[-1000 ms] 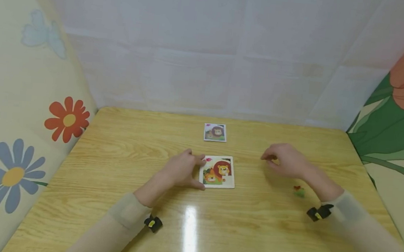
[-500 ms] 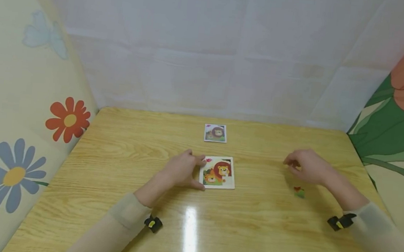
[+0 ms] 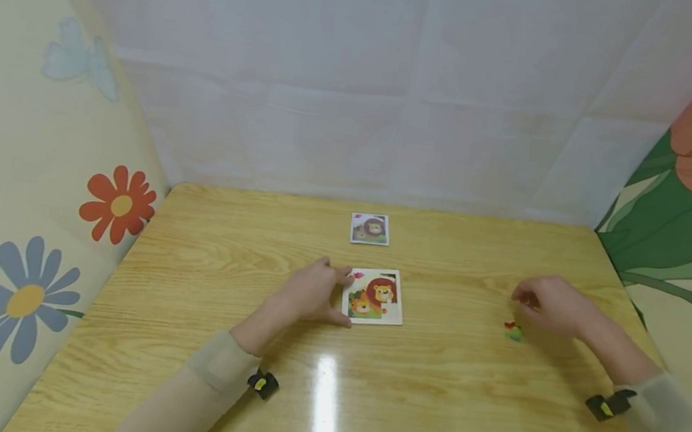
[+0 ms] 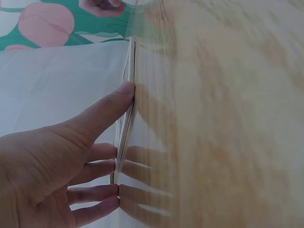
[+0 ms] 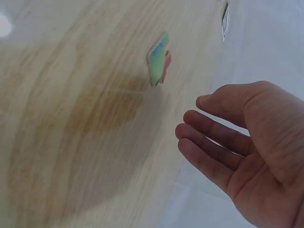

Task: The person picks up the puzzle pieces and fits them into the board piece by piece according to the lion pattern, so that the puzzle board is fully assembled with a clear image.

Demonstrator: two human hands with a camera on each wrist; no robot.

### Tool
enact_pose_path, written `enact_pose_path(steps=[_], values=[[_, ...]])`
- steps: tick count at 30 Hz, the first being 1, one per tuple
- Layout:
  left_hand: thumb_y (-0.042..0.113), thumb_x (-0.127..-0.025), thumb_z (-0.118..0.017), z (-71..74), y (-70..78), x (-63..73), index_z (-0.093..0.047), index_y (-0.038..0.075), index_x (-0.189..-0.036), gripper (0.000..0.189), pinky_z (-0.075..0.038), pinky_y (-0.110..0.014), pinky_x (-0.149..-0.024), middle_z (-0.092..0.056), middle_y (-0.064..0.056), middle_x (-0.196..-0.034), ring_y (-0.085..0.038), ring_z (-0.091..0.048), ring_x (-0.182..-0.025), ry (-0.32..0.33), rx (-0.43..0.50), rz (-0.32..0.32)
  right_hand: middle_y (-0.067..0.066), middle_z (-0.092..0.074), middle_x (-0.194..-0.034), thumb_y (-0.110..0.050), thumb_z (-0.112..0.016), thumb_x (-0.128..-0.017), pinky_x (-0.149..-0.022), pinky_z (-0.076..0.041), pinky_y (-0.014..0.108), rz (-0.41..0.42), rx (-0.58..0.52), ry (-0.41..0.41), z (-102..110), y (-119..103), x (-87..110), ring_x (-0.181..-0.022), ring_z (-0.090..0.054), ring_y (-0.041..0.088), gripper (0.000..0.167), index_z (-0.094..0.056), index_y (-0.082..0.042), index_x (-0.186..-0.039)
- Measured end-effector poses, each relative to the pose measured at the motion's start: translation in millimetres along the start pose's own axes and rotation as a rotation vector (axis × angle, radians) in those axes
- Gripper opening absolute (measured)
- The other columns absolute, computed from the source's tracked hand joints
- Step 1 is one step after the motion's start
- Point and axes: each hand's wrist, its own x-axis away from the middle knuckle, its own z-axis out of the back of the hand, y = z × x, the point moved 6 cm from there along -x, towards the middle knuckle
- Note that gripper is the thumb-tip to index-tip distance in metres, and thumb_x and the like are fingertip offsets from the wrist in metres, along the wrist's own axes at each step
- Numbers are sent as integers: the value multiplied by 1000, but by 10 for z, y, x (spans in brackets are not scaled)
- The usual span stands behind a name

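My left hand [image 3: 310, 292] rests at the left side of a square jigsaw puzzle [image 3: 368, 310] with a lion picture. Its thumb touches the puzzle's near left corner and its fingers lie along the left edge, as the left wrist view also shows. The puzzle's lower right part is bare white. My right hand [image 3: 554, 306] hovers above the table on the right, fingers loosely bent, nothing in them. Just below its fingertips lies a loose green and red puzzle piece [image 3: 513, 331]; in the right wrist view this piece [image 5: 158, 59] is flat on the wood, apart from the hand.
A smaller card [image 3: 370, 229] with the same lion picture lies behind the puzzle. A white cloth [image 3: 355, 107] hangs behind the wooden table [image 3: 227, 233]. Walls with painted flowers stand at both sides.
My right hand has moved away from the puzzle, to the right and slightly nearer, and is now over the loose piece. The left hand and the puzzle have stayed in place.
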Motion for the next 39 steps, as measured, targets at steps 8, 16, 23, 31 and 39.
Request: enact_pose_path(steps=[8, 16, 23, 31, 39], values=[[61, -73, -92, -9, -2, -7, -67, 13, -144, 89, -63, -50, -95, -57, -7, -159, -36, -61, -123, -1, -7, -2, -4, -74, -86, -7, -79, -89, -68, -58, 31, 11, -54, 7, -105, 61, 92, -79, -67, 10, 7, -77, -10, -95], [61, -73, -92, -1, 4, -4, -68, 14, -143, 88, -63, -51, -96, -57, -7, -159, -38, -61, -126, 3, -4, -5, -8, -68, -84, -28, -93, -79, -68, -53, 29, 10, -35, -30, -213, 35, 133, -78, -58, 5, 30, -74, -11, -96], [62, -72, -92, -3, 4, 0, -67, 14, -144, 90, -64, -44, -88, -58, -6, -159, -29, -61, -112, 3, -9, 4, -6, -76, -92, -20, -91, -81, -73, -59, 32, -22, -72, -87, -251, -20, 111, -84, -68, 9, 25, -76, -10, -100], [61, -72, -92, -14, -2, -5, -66, 14, -145, 91, -64, -47, -91, -56, -6, -160, -32, -61, -118, -5, -2, 8, -9, -77, -90, -14, -87, -85, -70, -58, 27, -6, -75, -90, -258, -44, 116, -81, -68, 4, 14, -80, -18, -95], [61, -72, -92, -14, -7, -6, -66, 14, -145, 91, -63, -48, -96, -57, -7, -160, -34, -62, -122, -5, -2, 9, -9, -73, -88, -12, -85, -79, -67, -55, 24, 82, -50, -58, -244, -86, 103, -77, -62, 1, 18, -76, -15, -94]])
